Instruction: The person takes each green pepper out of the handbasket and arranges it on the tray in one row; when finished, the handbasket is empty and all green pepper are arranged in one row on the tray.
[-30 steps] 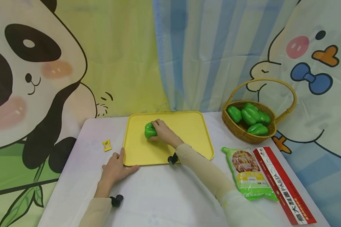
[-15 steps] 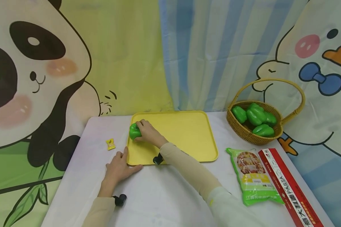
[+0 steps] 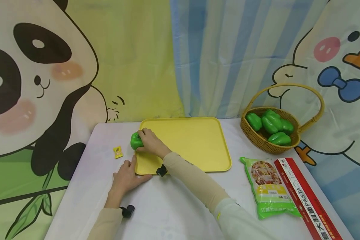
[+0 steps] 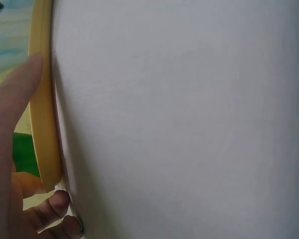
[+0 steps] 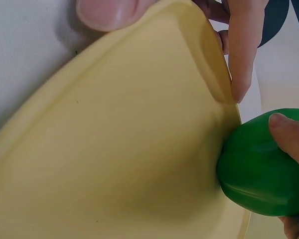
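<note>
My right hand (image 3: 152, 143) grips a green bell pepper (image 3: 135, 141) at the left edge of the yellow tray (image 3: 195, 140). In the right wrist view, the pepper (image 5: 261, 172) sits over the tray's rim, with a finger (image 5: 291, 137) of that hand on its side. Whether it touches the rim I cannot tell. My left hand (image 3: 124, 178) rests at the tray's near left corner, thumb along the front edge and index finger along the left side. From the left wrist, a fingertip (image 4: 32, 72) lies against the tray's rim (image 4: 42, 114).
A small yellow wrapped candy (image 3: 118, 152) lies left of the tray. At the back right stands a wicker basket (image 3: 258, 143) holding several green bell peppers. A green-edged food bag (image 3: 268, 188) and a long red pasta box (image 3: 309, 200) lie on the white table (image 3: 174, 206).
The right hand has carried the bell pepper leftward, from over the tray to its left edge. The left hand has stayed at the tray's corner. The head view has shifted slightly.
</note>
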Demonstrator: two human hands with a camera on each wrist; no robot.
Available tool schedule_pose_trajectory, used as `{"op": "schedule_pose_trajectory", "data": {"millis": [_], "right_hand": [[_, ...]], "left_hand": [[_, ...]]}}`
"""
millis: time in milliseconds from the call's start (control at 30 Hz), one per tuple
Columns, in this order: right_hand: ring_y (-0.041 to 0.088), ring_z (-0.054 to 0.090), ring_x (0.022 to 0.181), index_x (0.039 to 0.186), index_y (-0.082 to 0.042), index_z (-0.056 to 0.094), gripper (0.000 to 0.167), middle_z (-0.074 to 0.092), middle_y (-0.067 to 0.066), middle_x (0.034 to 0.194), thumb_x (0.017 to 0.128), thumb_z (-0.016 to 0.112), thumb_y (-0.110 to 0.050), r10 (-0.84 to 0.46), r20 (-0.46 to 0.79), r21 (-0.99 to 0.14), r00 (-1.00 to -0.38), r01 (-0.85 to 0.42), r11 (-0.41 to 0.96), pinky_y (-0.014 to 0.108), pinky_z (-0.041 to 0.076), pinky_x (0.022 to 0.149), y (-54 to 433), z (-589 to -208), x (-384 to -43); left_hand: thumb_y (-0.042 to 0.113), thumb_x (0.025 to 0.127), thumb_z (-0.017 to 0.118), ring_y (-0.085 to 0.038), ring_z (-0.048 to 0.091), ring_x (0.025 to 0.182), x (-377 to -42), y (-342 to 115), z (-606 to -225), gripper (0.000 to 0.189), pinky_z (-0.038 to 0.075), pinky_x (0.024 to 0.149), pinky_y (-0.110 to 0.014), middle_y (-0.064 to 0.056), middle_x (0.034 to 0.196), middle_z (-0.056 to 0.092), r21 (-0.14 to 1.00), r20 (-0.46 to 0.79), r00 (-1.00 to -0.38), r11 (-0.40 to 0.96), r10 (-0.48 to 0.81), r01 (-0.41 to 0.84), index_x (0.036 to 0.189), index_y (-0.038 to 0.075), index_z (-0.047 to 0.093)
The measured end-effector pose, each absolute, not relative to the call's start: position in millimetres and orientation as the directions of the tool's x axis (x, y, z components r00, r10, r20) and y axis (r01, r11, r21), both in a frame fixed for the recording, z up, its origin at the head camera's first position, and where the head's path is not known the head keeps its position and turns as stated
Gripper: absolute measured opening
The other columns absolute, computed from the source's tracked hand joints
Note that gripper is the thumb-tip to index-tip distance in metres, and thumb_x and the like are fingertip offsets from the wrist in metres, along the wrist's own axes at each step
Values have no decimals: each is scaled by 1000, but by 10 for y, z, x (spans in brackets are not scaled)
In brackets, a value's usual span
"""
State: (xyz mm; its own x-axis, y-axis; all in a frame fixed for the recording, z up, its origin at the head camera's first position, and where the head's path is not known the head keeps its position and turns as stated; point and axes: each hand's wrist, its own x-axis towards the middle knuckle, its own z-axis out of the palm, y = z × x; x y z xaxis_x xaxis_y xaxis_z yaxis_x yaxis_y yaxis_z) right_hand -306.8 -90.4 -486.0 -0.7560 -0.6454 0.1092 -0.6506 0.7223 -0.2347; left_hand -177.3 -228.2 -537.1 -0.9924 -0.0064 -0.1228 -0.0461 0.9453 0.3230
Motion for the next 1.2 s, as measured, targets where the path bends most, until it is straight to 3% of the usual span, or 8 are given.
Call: {"op": "schedule_pose_trajectory", "data": {"millis": [267, 700, 1200], "right_hand": [[20, 48, 125, 147, -13, 43, 76, 42, 10, 147, 87, 75, -49, -626, 127, -252, -769, -636, 730, 29, 49, 104, -926, -4854, -3055], [27, 45, 138, 153, -13, 37, 94, 41, 10, 152, 82, 74, -62, -614, 172, -144, -770, -637, 758, 38, 43, 114, -872, -4765, -3012], [28, 39, 143, 155, -12, 34, 95, 40, 10, 155, 85, 68, -66, -595, 203, -110, -778, -622, 775, 44, 38, 117, -295, -4416, -2969]], "left_hand": [[87, 71, 61, -31, 55, 98, -1769, -2285, -5377, 127, 42, 82, -77, -19, 118, 52, 315, -126, -992, 948, -8, -48, 161, 8, 19], [87, 72, 60, -33, 56, 101, -1765, -2277, -5357, 127, 41, 84, -79, -21, 120, 51, 308, -138, -990, 950, -7, -50, 161, 6, 19], [85, 74, 61, -36, 56, 101, -1788, -2286, -5369, 128, 38, 87, -82, -25, 121, 52, 324, -147, -989, 945, 7, -42, 161, 3, 15]]}}
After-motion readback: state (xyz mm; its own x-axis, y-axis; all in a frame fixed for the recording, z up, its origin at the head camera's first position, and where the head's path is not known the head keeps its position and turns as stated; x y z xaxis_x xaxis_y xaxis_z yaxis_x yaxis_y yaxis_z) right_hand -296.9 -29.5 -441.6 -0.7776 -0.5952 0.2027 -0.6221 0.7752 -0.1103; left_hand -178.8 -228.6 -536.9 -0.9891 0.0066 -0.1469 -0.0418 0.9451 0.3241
